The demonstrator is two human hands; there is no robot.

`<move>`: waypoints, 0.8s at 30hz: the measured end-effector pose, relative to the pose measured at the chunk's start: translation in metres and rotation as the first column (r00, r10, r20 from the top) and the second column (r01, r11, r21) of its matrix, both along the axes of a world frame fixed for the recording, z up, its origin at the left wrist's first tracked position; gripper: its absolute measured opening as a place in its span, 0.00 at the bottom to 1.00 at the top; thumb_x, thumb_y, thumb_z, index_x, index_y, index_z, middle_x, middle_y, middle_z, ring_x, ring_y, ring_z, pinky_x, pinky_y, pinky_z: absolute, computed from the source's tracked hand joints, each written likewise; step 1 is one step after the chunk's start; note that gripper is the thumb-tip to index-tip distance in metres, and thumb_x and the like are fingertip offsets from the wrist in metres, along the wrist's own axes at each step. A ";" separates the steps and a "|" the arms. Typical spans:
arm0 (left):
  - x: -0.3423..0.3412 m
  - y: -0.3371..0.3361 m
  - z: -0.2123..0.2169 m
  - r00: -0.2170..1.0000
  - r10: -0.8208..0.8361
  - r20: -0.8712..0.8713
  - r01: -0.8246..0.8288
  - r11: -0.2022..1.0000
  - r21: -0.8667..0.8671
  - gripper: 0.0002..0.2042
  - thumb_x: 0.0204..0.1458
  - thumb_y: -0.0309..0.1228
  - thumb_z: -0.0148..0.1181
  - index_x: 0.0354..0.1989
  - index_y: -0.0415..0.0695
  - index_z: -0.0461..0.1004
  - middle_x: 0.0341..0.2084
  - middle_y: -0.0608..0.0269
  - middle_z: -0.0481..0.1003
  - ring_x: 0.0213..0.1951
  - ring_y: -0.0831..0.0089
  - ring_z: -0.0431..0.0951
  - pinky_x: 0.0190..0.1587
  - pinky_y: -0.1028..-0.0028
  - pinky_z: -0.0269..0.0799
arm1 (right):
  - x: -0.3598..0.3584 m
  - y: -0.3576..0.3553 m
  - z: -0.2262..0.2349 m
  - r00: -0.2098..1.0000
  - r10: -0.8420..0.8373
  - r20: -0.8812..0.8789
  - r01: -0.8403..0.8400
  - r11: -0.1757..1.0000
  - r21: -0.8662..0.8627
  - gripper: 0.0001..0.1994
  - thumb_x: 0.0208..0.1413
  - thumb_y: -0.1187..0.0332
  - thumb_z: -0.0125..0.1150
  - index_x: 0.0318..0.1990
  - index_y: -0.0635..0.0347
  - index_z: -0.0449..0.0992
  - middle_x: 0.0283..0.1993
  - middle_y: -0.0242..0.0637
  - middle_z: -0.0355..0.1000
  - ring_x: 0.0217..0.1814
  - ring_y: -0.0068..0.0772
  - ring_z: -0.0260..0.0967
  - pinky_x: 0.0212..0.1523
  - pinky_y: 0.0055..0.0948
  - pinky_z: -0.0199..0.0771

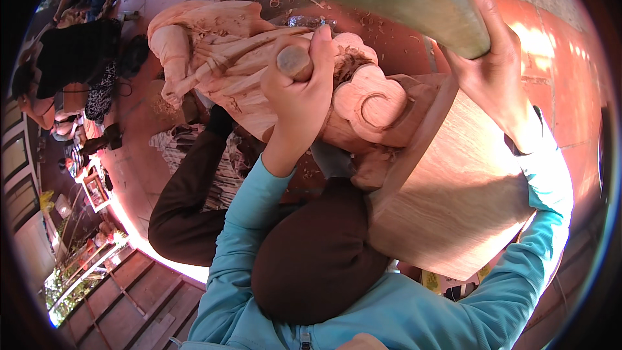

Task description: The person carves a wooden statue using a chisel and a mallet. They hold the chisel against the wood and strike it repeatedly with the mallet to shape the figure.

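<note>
I judge the wooden carving (343,128) well shaped: folds (233,55) and scrolls (371,104) cut, a chip-filled hollow (352,61) looking unfinished. It lies beside the knee (311,266), long axis slanting from robed end, upper left, to block base (453,185), lower right. I have the left hand (297,94) around a tool handle (294,63), the right hand (494,68) gripping a green mallet-like tool (414,0).

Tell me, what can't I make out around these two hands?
In the head view:
1. The other end of the round-ended handle: hidden by the left hand.
2. The far end of the greenish tool: cut off by the top edge.
3. Some fingertips of the right hand: behind that tool.
4. What the person in black holds: too small and dark.
</note>
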State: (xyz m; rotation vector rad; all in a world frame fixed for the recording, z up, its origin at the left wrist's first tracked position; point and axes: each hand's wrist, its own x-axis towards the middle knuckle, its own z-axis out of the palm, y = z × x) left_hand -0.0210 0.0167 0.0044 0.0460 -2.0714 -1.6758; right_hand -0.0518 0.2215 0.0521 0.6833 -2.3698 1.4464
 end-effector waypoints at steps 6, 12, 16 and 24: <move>-0.001 0.004 -0.003 0.999 -0.031 0.040 0.029 0.998 0.053 0.04 0.45 0.21 0.61 0.27 0.37 0.72 0.15 0.70 0.69 0.20 0.87 0.64 0.24 0.84 0.63 | 0.001 0.000 0.009 0.995 -0.020 -0.101 0.056 0.929 0.365 0.38 0.32 0.89 0.56 0.57 0.49 0.66 0.47 0.36 0.71 0.47 0.39 0.70 0.45 0.29 0.73; -0.012 -0.012 -0.005 0.985 -0.088 -0.145 0.092 0.996 0.019 0.03 0.50 0.23 0.57 0.27 0.39 0.70 0.17 0.66 0.70 0.19 0.83 0.67 0.22 0.82 0.63 | 0.004 0.002 0.015 0.997 0.018 -0.080 0.031 0.817 0.575 0.37 0.33 0.87 0.57 0.56 0.45 0.67 0.42 0.34 0.73 0.41 0.39 0.72 0.41 0.31 0.74; -0.008 -0.028 0.012 0.959 -0.105 -0.262 0.251 0.743 0.621 0.09 0.54 0.22 0.53 0.21 0.42 0.65 0.13 0.66 0.64 0.14 0.81 0.62 0.16 0.78 0.58 | 0.001 0.002 0.002 0.999 0.024 -0.034 -0.006 0.887 0.462 0.34 0.37 0.85 0.59 0.56 0.44 0.67 0.46 0.37 0.71 0.45 0.41 0.71 0.43 0.31 0.73; 0.003 -0.039 0.028 0.966 -0.259 0.024 0.201 0.801 0.564 0.15 0.57 0.27 0.44 0.16 0.46 0.56 0.09 0.68 0.55 0.11 0.80 0.55 0.15 0.80 0.52 | 0.001 -0.005 -0.002 0.981 -0.059 0.186 0.009 0.966 0.257 0.31 0.45 0.85 0.56 0.58 0.47 0.64 0.52 0.40 0.70 0.52 0.41 0.69 0.48 0.30 0.72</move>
